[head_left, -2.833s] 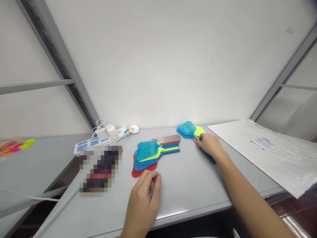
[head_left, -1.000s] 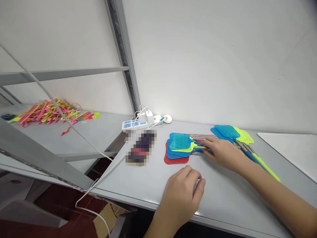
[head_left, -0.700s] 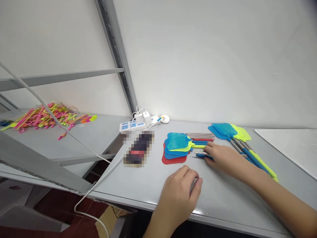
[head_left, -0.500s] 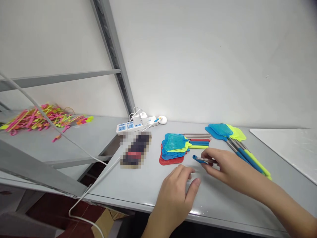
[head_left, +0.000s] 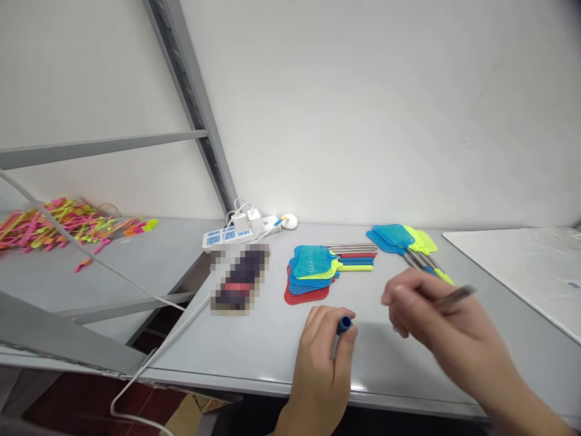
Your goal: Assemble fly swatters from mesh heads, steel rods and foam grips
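Observation:
Between the thumb and fingers of my left hand [head_left: 320, 357] is a blue hollow handle sleeve [head_left: 345, 324], its round open end facing me. My right hand [head_left: 436, 327] is closed on a thin metal rod [head_left: 455, 298], blurred at its tip and pointing up to the right. Beyond my left hand lies a pile of fly swatter heads [head_left: 313, 266] in teal, yellow-green, blue and red. Metal rods and coloured handles [head_left: 356, 261] lie beside them. Behind my right hand, more fly swatters [head_left: 406, 242] in blue and yellow-green lie partly hidden by it.
A white power strip [head_left: 240, 233] with plugs and cables stands by the wall, with a pixelated dark item [head_left: 240, 281] in front. To the left, a heap of pink and yellow pieces [head_left: 68, 224] lies beyond the metal frame [head_left: 195, 97]. A white sheet [head_left: 512, 266] lies right.
The blue sleeve has passed from my right hand's side into my left hand, which has closed on it. My right hand has moved right and turned up with the metal rod.

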The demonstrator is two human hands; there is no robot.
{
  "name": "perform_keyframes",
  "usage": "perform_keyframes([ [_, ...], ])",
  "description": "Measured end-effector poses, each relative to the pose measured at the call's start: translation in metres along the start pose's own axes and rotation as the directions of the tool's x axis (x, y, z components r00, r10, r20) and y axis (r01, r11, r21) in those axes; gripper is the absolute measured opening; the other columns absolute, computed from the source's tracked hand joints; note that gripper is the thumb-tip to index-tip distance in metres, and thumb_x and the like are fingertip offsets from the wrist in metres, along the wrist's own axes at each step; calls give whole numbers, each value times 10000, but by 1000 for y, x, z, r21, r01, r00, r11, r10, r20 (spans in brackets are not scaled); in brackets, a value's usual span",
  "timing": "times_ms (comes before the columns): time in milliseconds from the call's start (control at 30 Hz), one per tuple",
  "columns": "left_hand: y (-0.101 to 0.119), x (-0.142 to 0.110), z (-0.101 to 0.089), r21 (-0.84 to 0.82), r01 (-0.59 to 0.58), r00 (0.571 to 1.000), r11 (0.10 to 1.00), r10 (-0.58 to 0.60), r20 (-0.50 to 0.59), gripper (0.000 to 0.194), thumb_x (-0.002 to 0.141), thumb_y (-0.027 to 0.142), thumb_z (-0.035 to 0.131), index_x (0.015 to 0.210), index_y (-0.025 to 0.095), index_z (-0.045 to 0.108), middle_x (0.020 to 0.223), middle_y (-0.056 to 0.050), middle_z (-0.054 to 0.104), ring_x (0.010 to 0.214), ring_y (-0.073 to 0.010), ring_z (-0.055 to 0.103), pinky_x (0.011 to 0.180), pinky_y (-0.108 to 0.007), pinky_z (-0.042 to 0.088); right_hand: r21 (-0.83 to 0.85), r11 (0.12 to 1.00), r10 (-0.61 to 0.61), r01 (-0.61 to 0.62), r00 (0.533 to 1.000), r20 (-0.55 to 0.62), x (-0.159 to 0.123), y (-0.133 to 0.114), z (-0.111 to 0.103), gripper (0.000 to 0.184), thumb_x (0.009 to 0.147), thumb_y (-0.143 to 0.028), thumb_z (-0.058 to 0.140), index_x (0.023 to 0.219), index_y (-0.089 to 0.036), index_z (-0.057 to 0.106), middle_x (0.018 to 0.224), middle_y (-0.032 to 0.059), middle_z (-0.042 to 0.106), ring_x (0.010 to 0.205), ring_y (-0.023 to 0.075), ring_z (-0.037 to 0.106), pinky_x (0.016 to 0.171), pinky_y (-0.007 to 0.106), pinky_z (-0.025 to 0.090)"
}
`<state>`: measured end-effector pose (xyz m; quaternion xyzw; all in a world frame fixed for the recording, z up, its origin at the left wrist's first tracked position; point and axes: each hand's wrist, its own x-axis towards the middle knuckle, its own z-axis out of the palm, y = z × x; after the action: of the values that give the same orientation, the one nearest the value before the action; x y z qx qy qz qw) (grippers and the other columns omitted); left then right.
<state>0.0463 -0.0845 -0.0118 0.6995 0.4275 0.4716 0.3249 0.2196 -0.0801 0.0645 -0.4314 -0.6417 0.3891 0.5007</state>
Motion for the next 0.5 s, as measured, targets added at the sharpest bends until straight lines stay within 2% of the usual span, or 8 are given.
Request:
perform_keyframes([
  [67, -1, 1, 2, 56, -18, 999, 998, 17, 32, 177, 1020, 277, 405, 1052, 237, 574, 949, -33, 615, 914, -192, 546, 814, -321, 431, 310, 950, 5, 36, 992, -129, 3, -14, 0, 289, 1001, -404, 448, 801, -266, 605, 460, -80, 296, 394, 94, 284, 433, 239, 342],
  [133, -2, 1, 3, 90, -37, 998, 995, 32, 63, 177, 1023, 271, 399, 1035, 237, 572, 906, -26, 601, 873, -191, 527, 779, -320, 419, 495, 863, 6, 99, 979, -206, 6, -25, 5, 319, 1014, -417, 409, 793, -268, 584, 440, -95, 237, 346, 79, 185, 386, 227, 317],
  [300, -2, 1, 1, 139, -103, 992, 985, 92, 85, 198, 1022, 248, 392, 1058, 240, 586, 865, -28, 576, 820, -196, 494, 727, -316, 398, 588, 793, 11, 163, 960, -281, 12, -34, 18, 337, 1022, -435, 391, 792, -265, 570, 456, -90, 276, 333, 69, 189, 362, 206, 310],
  [500, -1, -1, -10, 89, -220, 972, 971, 210, 109, 220, 1019, 249, 392, 1136, 237, 578, 818, -19, 544, 743, -176, 497, 669, -289, 383, 660, 733, 25, 162, 964, -264, 14, -35, 20, 330, 1020, -410, 410, 789, -246, 579, 455, -93, 292, 334, 57, 195, 359, 186, 306],
])
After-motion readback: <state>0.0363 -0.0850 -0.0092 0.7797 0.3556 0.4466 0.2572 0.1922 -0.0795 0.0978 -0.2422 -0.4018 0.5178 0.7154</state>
